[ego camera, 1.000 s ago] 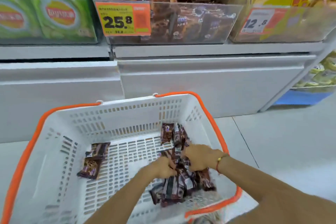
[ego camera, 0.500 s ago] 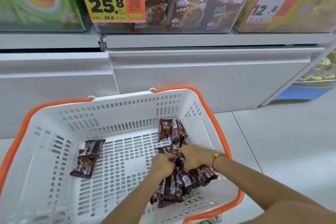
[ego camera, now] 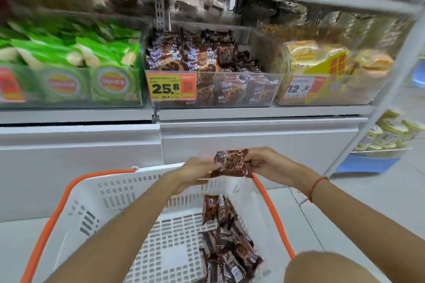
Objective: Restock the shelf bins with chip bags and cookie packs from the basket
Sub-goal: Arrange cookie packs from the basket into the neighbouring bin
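Cookie packs (ego camera: 232, 163) in brown wrappers are what I am holding up between both hands, above the far rim of the basket (ego camera: 128, 181) and in front of the white shelf base (ego camera: 253, 135). My left hand (ego camera: 195, 171) is gripping the left end of the bundle, fingers curled under it and thumb on top. My right hand (ego camera: 268, 163) is gripping the right end, fingers wrapped round the wrapper edge. How many packs I am holding I cannot tell; the wrappers are blurring together. A red string bracelet (ego camera: 316, 187) is sitting on my right wrist.

Below my forearms the white slotted basket with its orange handles (ego camera: 271, 213) is standing on the floor, and more of the same brown packs (ego camera: 227, 243) are lying piled along its right side, some leaning on the wall, some flat on the bottom.

Straight ahead, on the lowest shelf, the clear middle bin (ego camera: 259, 89) is holding the same brown cookie packs, heaped mostly toward its left and back. An orange-and-yellow price tag (ego camera: 171, 86) reading 25.8 is hanging on the left part of its front wall. Just beside it on the left, green chip bags (ego camera: 69, 53) are filling a green-fronted bin (ego camera: 87, 85). On the right, a clear bin (ego camera: 326, 89) of yellow-wrapped goods is carrying a tag (ego camera: 299, 87) reading 12.8. The upper shelf is too blurred for me to read.
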Action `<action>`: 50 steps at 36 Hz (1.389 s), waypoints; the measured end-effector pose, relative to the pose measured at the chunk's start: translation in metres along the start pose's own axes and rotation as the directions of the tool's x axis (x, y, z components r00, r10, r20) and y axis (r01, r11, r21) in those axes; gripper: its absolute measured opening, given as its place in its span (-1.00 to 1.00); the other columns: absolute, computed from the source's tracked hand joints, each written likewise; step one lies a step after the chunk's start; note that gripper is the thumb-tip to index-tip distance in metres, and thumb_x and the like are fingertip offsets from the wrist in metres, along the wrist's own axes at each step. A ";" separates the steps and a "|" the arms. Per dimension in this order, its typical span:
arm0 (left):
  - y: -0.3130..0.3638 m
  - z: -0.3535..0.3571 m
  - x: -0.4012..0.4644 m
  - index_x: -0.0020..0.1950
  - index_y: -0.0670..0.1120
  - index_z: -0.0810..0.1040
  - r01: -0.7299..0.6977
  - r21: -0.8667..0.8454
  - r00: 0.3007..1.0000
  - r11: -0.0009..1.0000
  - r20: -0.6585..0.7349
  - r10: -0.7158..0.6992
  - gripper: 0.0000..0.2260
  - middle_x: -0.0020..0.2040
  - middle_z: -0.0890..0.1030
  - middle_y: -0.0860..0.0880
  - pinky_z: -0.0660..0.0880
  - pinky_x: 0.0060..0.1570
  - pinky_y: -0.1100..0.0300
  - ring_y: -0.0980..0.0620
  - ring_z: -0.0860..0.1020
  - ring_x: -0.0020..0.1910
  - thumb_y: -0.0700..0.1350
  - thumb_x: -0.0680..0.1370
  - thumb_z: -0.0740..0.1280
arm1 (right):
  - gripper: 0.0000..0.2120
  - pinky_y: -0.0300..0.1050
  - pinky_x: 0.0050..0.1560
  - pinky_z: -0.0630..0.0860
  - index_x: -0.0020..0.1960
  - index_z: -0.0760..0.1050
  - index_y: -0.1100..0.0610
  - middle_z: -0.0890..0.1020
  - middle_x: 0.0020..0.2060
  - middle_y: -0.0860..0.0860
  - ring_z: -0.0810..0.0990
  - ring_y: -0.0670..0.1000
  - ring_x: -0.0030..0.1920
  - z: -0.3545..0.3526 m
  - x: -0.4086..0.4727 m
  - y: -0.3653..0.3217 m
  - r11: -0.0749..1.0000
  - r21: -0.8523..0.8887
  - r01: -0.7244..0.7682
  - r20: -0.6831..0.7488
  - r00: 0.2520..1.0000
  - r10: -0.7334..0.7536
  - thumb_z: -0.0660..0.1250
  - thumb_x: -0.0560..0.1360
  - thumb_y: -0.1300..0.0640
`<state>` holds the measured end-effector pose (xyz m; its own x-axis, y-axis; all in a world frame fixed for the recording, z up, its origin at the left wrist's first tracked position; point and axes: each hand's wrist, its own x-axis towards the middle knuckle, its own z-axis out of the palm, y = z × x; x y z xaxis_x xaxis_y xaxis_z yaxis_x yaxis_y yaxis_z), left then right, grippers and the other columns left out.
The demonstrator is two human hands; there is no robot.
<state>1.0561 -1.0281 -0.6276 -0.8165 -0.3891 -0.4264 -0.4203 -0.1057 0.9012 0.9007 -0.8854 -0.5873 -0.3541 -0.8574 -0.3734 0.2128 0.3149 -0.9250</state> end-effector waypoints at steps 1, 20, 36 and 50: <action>0.014 -0.005 -0.005 0.16 -0.07 0.59 -0.031 0.028 1.000 0.999 -0.002 0.031 -0.76 0.12 0.64 0.00 0.47 0.17 0.19 0.06 0.58 0.08 0.00 0.56 0.35 | -0.77 -0.22 -0.08 0.54 -0.14 0.58 0.27 0.64 -0.16 0.16 0.58 0.05 -0.14 0.002 -0.003 -0.010 0.998 0.028 0.048 -0.025 0.999 -0.047 0.17 0.52 0.42; 0.142 -0.045 -0.050 -0.11 0.01 0.52 -0.529 0.301 0.742 0.794 -0.290 0.604 -0.90 -0.16 0.62 0.09 0.47 -0.14 0.30 0.13 0.57 -0.11 -0.17 0.52 0.40 | -0.66 -0.45 0.00 0.42 0.08 0.49 0.07 0.57 -0.01 -0.11 0.52 -0.19 -0.01 0.040 -0.019 -0.126 0.637 -0.607 0.474 -0.239 0.656 -0.716 0.49 0.39 0.29; 0.166 -0.091 -0.046 0.17 0.09 0.51 -0.275 0.746 0.291 0.607 -0.537 0.792 -0.73 0.17 0.55 0.14 0.40 0.09 0.12 0.07 0.46 0.19 -0.06 0.49 0.40 | -0.69 -0.05 0.14 0.52 0.13 0.51 -0.05 0.60 0.09 0.02 0.60 0.02 0.08 -0.002 0.034 -0.225 0.749 -0.570 0.338 -0.223 0.814 -0.536 0.45 0.45 0.19; 0.148 -0.131 -0.027 0.46 -0.12 0.29 0.105 0.823 0.281 0.559 -0.563 0.777 -0.27 0.36 0.39 -0.10 0.32 0.23 -0.01 -0.13 0.37 0.29 0.24 0.43 0.37 | -0.55 -0.28 -0.06 0.39 0.20 0.54 0.17 0.59 0.16 0.10 0.55 0.00 0.00 -0.005 0.134 -0.224 0.592 -0.785 0.182 -0.258 0.773 -0.580 0.55 0.34 0.19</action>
<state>1.0679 -1.1534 -0.4728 -0.3333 -0.7071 0.6236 -0.6464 0.6529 0.3948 0.8008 -1.0682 -0.4308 -0.6320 -0.7404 0.2291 -0.6534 0.3500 -0.6713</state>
